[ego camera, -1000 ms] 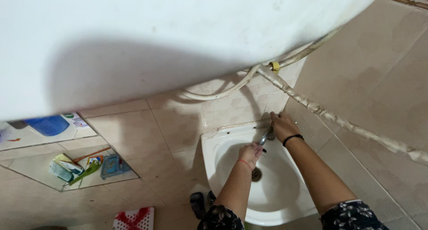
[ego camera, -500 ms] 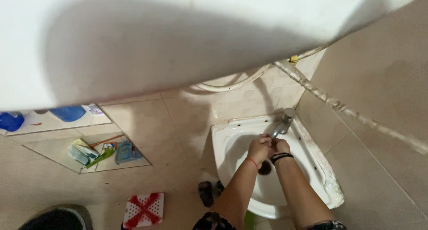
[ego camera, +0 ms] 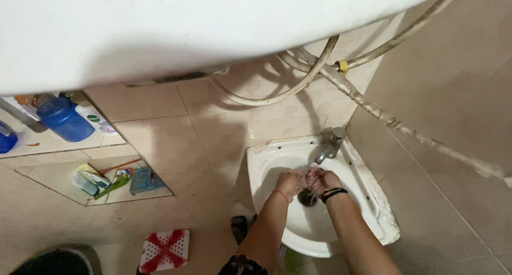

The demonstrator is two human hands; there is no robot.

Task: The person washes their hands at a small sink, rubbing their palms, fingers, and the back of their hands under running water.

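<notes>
Over white corner sink (ego camera: 368, 189), beige tiled walls (ego camera: 176, 142)

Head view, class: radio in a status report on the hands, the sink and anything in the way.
Left hand and right hand open, cupped together under the metal tap. Both over the white ceramic corner sink, above the drain. Nothing blocking them.

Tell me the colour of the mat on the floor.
White mat with a red cross pattern, in the head view.
</notes>
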